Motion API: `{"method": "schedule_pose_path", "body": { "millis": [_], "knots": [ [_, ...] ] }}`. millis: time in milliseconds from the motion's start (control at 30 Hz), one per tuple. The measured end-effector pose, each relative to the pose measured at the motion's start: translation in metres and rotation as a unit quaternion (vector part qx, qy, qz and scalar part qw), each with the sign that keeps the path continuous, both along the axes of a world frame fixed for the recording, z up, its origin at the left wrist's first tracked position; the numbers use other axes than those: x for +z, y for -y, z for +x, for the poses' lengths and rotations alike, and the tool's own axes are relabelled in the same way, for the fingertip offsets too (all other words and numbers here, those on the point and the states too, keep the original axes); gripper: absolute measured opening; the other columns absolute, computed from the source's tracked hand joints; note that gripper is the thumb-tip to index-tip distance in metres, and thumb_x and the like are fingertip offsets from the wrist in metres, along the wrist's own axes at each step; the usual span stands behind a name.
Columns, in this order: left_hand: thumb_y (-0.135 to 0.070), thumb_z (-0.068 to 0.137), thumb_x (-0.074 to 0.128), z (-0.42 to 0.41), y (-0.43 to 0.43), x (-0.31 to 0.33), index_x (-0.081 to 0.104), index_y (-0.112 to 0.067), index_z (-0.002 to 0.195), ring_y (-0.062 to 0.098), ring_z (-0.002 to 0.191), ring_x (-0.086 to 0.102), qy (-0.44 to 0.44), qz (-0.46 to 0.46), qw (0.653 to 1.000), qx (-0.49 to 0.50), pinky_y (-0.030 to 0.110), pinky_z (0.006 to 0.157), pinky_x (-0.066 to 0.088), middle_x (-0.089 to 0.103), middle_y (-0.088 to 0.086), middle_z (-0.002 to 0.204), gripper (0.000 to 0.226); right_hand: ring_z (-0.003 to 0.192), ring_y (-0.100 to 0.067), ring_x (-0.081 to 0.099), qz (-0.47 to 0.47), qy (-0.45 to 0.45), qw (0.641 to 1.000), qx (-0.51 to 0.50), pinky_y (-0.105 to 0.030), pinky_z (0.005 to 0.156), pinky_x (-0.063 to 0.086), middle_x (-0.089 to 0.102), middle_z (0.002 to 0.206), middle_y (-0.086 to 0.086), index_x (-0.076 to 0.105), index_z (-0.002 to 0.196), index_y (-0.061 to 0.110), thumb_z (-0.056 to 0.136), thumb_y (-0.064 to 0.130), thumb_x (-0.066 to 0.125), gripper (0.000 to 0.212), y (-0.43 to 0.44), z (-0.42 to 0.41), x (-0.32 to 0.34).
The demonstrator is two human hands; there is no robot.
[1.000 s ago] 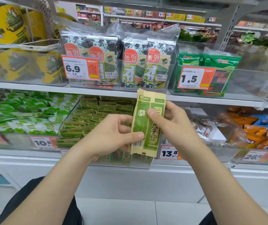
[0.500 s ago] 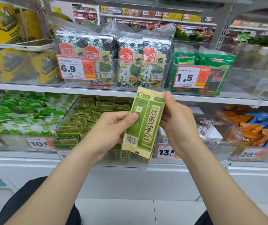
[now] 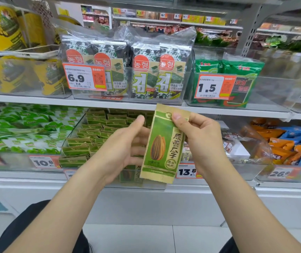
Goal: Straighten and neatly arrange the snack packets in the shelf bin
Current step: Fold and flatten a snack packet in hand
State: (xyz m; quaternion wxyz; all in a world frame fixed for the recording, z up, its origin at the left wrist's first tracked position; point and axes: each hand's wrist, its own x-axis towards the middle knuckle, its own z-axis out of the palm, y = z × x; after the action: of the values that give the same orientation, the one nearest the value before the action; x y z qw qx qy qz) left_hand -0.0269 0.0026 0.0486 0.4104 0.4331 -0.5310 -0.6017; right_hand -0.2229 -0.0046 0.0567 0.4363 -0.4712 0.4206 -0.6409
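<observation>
Green-and-gold sunflower seed packet (image 3: 162, 147) upright at centre of frame, in front of the clear shelf bin (image 3: 91, 172) of matching packets (image 3: 95, 132), right hand (image 3: 200, 139) pinching its top right corner between thumb and fingers, left hand (image 3: 124, 148) at its left edge, fingers loosely extended, tips hidden behind it.

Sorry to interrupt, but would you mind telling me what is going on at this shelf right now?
A person at a shop shelf holds one green and gold seed packet upright, its front toward the camera. The right hand pinches its top corner, while the left hand lies open at its left edge. Just behind is the clear bin of matching packets; the held one is not yet back in it.
</observation>
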Motion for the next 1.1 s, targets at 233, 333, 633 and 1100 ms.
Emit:
{"method": "schedule_pose_path", "body": {
  "millis": [233, 333, 633, 1100],
  "knots": [
    [-0.024, 0.101, 0.068, 0.001, -0.006, 0.0, 0.077, -0.011, 0.115, 0.028, 0.09, 0.079, 0.031, -0.09, 0.995, 0.011, 0.044, 0.075, 0.065, 0.082, 0.009, 0.105, 0.021, 0.078, -0.026, 0.071, 0.063, -0.014, 0.998, -0.011, -0.036, 0.073, 0.056, 0.079, 0.093, -0.024, 0.081, 0.093, 0.003, 0.103, 0.036, 0.068, 0.037, -0.004, 0.005, 0.001],
    [-0.022, 0.099, 0.07, 0.001, -0.006, 0.001, 0.08, -0.011, 0.106, 0.023, 0.076, 0.077, -0.004, -0.102, 0.992, 0.073, 0.04, 0.065, 0.064, 0.082, 0.011, 0.097, 0.016, 0.084, -0.025, 0.075, 0.056, -0.038, 0.997, 0.027, -0.037, 0.074, 0.063, 0.081, 0.098, -0.018, 0.081, 0.104, 0.005, 0.105, 0.033, 0.064, 0.033, -0.004, 0.004, 0.004],
    [-0.022, 0.092, 0.077, 0.01, -0.002, 0.004, 0.075, -0.014, 0.122, 0.034, 0.096, 0.079, -0.027, -0.087, 0.994, 0.06, 0.048, 0.075, 0.066, 0.081, 0.014, 0.107, 0.031, 0.065, -0.023, 0.077, 0.06, -0.141, 0.983, 0.097, -0.027, 0.052, 0.058, 0.081, 0.084, -0.014, 0.076, 0.113, 0.005, 0.098, 0.019, 0.074, 0.021, -0.016, 0.002, 0.009],
    [-0.022, 0.099, 0.061, 0.013, -0.003, 0.004, 0.067, -0.013, 0.138, 0.035, 0.114, 0.075, -0.131, -0.018, 0.989, -0.059, 0.038, 0.085, 0.064, 0.075, 0.018, 0.126, 0.04, 0.075, -0.024, 0.076, 0.066, -0.127, 0.988, 0.065, -0.044, 0.064, 0.064, 0.081, 0.091, -0.011, 0.06, 0.127, 0.019, 0.105, 0.026, 0.066, 0.024, -0.007, 0.0, 0.003]
  ]
}}
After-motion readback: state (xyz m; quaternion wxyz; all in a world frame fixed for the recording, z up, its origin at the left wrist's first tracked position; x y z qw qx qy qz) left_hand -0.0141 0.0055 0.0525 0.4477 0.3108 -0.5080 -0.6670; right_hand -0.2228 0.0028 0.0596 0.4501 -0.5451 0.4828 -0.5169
